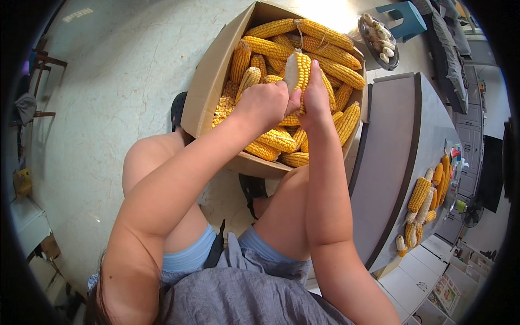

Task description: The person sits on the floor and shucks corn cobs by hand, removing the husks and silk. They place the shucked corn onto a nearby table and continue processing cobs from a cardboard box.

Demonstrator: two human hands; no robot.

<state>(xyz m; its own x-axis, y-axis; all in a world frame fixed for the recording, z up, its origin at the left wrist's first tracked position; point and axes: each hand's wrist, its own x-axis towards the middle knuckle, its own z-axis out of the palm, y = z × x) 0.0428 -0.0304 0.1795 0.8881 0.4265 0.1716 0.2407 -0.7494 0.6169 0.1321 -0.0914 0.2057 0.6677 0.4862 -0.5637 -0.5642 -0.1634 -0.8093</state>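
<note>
A partly shelled ear of yellow corn (301,73), its left side bare white cob, stands upright between my hands over a cardboard box (215,69). My right hand (317,91) is wrapped around its right side, thumb and fingers on the ear. My left hand (266,101) is curled into a fist with its knuckles against the ear's lower left side; whether anything is inside the fist is hidden. Below them the box holds many ears of dried corn (347,122), with loose kernels (223,109) in its left part.
The box stands on the tiled floor between my feet. Right of it is a grey table (432,142) bearing several corn ears and cobs (419,195). Beyond the box are a dark tray (395,61) of bare cobs and a blue plastic stool (410,20). A wooden frame (50,60) stands far left.
</note>
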